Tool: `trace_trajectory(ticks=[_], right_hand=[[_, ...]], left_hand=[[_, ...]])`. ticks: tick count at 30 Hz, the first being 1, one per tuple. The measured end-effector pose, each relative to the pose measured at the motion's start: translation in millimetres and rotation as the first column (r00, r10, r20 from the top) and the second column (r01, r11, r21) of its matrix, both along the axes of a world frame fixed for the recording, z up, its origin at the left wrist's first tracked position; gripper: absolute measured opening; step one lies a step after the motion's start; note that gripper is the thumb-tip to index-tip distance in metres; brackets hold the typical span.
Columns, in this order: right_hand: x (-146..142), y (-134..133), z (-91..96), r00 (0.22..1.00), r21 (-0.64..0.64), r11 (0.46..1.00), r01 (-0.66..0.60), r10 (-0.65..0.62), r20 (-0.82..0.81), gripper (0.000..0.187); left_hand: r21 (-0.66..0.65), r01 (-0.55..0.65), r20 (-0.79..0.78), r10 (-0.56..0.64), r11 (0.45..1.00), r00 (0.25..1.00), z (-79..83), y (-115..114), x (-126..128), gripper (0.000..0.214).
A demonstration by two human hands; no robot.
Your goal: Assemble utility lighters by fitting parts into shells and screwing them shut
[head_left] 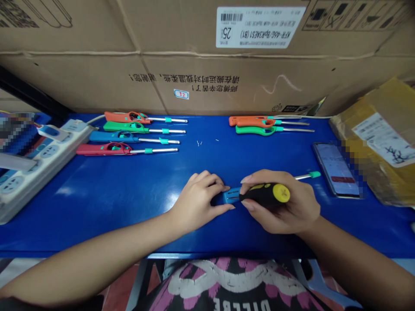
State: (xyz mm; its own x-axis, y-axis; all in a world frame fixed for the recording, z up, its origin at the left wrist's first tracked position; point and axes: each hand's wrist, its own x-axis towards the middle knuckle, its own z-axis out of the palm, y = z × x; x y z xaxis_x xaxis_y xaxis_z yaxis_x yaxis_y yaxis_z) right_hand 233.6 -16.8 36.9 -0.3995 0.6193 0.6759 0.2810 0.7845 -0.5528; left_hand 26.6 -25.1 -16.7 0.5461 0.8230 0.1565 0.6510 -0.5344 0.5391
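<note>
My right hand (pixel 285 203) is closed round a black and yellow screwdriver (pixel 267 193), which lies across a blue stick lighter (pixel 231 195). Only the lighter's blue end shows between my hands, and its metal rod with a green tip (pixel 309 175) sticks out to the right. My left hand (pixel 199 198) pinches the blue end of the lighter, fingers curled, resting on the blue table (pixel 106 194). Both hands sit near the table's front edge.
Several stick lighters (pixel 129 134) lie in a row at the back left, and two more (pixel 262 125) at the back middle. A white power strip (pixel 35 162) is at the left, a phone (pixel 335 169) and a yellow parcel (pixel 379 138) at the right. Cardboard boxes (pixel 207 56) wall the back.
</note>
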Motion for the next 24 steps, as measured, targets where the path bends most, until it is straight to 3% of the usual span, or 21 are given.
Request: trace_trajectory(ticks=[7, 20, 24], right_hand=[[-0.2, -1.2, -0.3, 1.000, 0.005, 1.000, -0.012, 0.012, 0.002, 0.023], [-0.9, -1.7, -2.4, 0.994, -0.009, 0.994, 0.107, -0.107, 0.024, 0.024], [-0.7, -0.2, 0.1, 0.999, -0.011, 0.999, 0.034, -0.034, 0.029, 0.024]], left_hand=[[-0.014, 0.003, 0.006, -0.003, 1.000, 1.000, 1.4, -0.3, -0.1, 0.027], [0.003, 0.003, 0.004, -0.003, 1.000, 1.000, 0.2, -1.0, -0.4, 0.025], [0.009, 0.004, 0.004, -0.004, 1.000, 1.000, -0.1, -0.2, -0.1, 0.025]])
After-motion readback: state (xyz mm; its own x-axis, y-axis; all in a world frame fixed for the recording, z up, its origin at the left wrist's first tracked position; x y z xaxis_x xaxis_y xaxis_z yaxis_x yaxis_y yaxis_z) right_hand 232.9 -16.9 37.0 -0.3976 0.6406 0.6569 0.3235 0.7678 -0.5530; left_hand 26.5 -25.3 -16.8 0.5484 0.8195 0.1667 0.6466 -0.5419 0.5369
